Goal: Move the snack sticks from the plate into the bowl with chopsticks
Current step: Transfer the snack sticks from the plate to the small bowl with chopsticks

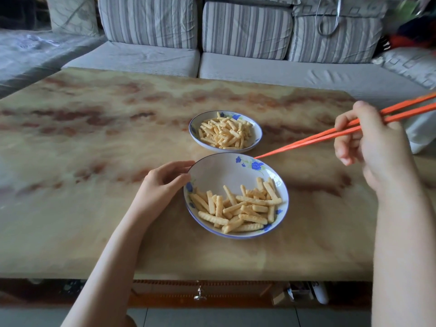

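Snack sticks point(238, 208), pale yellow and crinkle-cut, lie in two white ceramic dishes with blue flowers on the marbled tan table point(94, 138). The wide near dish point(219, 171) is about half covered, and the smaller far dish point(258, 132) is heaped fuller. The far one looks deeper, so it is probably the bowl.

The left hand point(162, 182) grips the near dish's rim. The right hand point(368, 142) holds two orange chopsticks point(306, 140), their tips empty at that dish's far rim.

This looks like the reach between picks. Next, the tips need to drop and pinch one stick across its middle. There are dozens of sticks, too many to count.
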